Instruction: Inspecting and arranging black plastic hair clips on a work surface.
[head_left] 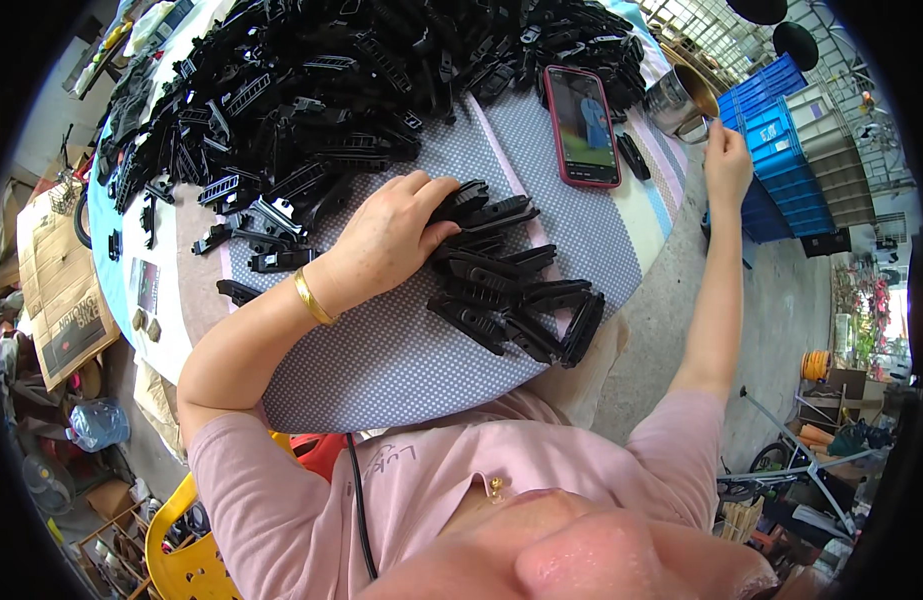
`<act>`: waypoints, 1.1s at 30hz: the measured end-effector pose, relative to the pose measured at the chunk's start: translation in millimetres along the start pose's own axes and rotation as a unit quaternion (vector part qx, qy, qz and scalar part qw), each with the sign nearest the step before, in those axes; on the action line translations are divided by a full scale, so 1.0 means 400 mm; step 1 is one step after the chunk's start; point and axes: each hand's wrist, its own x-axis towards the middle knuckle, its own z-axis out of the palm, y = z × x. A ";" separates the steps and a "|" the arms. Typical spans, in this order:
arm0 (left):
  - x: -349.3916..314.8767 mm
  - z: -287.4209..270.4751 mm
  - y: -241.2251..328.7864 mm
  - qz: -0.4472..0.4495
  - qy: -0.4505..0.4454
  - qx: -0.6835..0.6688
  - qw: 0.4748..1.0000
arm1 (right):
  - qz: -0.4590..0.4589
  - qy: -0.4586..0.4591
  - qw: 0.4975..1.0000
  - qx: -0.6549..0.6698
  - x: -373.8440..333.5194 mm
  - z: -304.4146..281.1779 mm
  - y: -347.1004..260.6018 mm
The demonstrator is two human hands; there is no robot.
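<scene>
Left hand (396,230) touched black plastic parts (478,272) on tabletop (371,375), grip partly hidden; right hand (728,165) clamped on metal mug (669,102) near edge. Hands apart. We judged parts light, stiff, best pinched along sides; mug smooth, best by handle (693,128).

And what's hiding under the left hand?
Black parts poke out past the fingers of the left hand, and dotted tablecloth shows beside it. Whatever is right beneath the palm is covered, so I can't tell.
</scene>
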 end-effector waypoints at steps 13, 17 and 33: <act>-0.001 0.008 -0.002 0.011 0.006 0.011 1.000 | 0.114 -0.342 0.901 0.239 -0.025 0.113 -0.193; -0.003 0.007 -0.005 0.006 -0.001 0.013 1.000 | 0.120 -0.356 0.891 0.255 -0.017 0.127 -0.186; -0.001 0.004 0.001 0.005 -0.008 0.016 1.000 | 0.049 -0.314 0.819 0.478 -0.068 0.041 -0.184</act>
